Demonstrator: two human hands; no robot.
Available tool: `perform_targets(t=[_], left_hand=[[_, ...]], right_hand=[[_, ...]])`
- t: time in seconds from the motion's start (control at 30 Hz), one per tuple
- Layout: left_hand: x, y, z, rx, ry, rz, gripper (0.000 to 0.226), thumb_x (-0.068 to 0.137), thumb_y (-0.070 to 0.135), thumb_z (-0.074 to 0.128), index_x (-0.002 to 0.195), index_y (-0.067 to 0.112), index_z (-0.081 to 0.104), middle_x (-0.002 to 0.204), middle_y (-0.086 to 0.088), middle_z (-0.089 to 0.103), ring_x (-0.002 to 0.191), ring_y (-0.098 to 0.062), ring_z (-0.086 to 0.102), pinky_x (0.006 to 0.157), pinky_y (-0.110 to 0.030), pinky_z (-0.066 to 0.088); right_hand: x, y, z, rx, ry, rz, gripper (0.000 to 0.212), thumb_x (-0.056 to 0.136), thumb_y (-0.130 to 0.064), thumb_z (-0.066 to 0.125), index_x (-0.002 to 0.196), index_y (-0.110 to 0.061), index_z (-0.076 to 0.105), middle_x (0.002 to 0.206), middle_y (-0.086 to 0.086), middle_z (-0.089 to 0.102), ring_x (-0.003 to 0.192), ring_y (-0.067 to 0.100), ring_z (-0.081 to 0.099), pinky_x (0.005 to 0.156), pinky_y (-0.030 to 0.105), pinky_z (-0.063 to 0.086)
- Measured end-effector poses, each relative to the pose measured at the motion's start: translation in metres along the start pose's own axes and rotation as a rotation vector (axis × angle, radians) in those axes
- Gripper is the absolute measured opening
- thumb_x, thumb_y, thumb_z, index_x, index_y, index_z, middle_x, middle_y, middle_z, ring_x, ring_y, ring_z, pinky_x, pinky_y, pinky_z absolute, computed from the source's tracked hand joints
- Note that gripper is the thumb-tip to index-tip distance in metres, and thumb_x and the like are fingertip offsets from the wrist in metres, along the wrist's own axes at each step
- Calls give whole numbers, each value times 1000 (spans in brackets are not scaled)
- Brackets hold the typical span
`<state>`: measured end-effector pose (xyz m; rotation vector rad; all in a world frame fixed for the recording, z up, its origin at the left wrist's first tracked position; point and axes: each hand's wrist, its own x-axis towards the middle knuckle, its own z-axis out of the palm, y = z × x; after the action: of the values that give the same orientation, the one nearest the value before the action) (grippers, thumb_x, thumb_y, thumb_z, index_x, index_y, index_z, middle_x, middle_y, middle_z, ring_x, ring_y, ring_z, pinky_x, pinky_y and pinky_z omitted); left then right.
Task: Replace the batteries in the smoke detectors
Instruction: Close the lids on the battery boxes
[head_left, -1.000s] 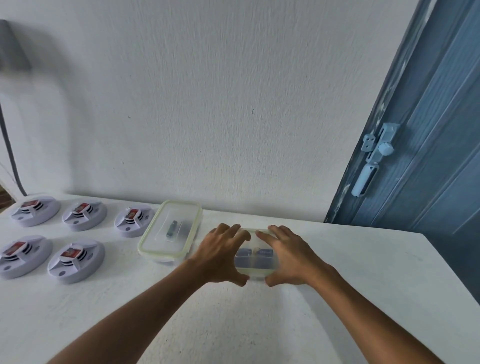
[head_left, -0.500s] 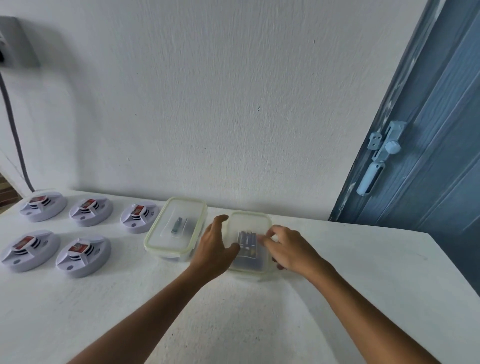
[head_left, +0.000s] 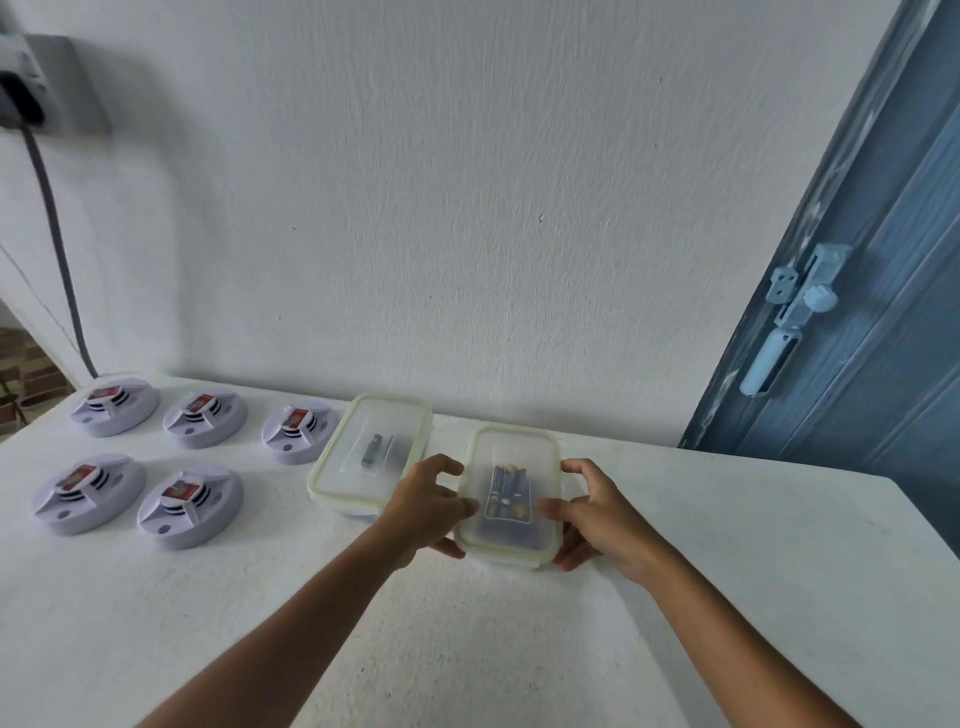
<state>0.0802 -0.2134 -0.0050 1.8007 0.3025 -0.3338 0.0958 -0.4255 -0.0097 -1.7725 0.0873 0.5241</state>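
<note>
Both your forearms reach in from the bottom edge over the white desk (head_left: 727, 545). Your left hand (head_left: 428, 506) grips the left long edge of the battery box (head_left: 509, 491), thumb on the clear lid, fingers curled round the rim and underneath. Your right hand (head_left: 597, 512) grips the right long edge the same way, thumb on the lid, fingers wrapped under the side. Both hands clamp that box between them. Whether its near end is lifted off the desk, cannot tell.

Inside the battery box, through the lid, a cluster of dark batteries (head_left: 508, 492) lies lengthways, about the middle.

Just left of the battery box sits a second lidded box (head_left: 371, 454), yellow-green rim, one small dark battery-like item inside; your left hand is just beside its right edge, contact unclear.

Further left of the battery box, five smoke detectors (head_left: 189, 509) sit on the desk, two nearer, three in a row behind, each round, pale, with a red label on top.

Behind the battery box, a white textured wall (head_left: 467, 208). Far left of it, a grey cable (head_left: 57, 249) hangs from a wall fixture. To the right of it, a blue door (head_left: 883, 312) with a pale latch (head_left: 789, 312).
</note>
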Motion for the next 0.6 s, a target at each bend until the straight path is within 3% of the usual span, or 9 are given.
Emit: perform_targets(t=[0.3,0.4,0.6], left_hand=[[25,10,-2,76,49,23,46,87,4,65,127,14,47,116,-15,57,82,-22,63,58,-38,61],[30,11,-4,77,67,29,47,86,4,67,128,15,48,124,-17,52,84,-25,64,55,-36,60],[35,10,-2,63,63,47,49,86,6,67,130,14,48,121,-18,55,85,-26,65,55,-35,60]], right_hand=[[24,-3,3,49,46,-14,58,87,-17,70,134,-22,37,79,21,70,51,27,63,49,35,56],[28,-6,3,50,42,-15,57,87,-16,69,134,-23,38,76,19,70,50,25,63,48,34,55],[29,-5,2,75,67,-23,58,87,-16,69,136,-25,39,77,17,70,51,24,63,49,32,54]])
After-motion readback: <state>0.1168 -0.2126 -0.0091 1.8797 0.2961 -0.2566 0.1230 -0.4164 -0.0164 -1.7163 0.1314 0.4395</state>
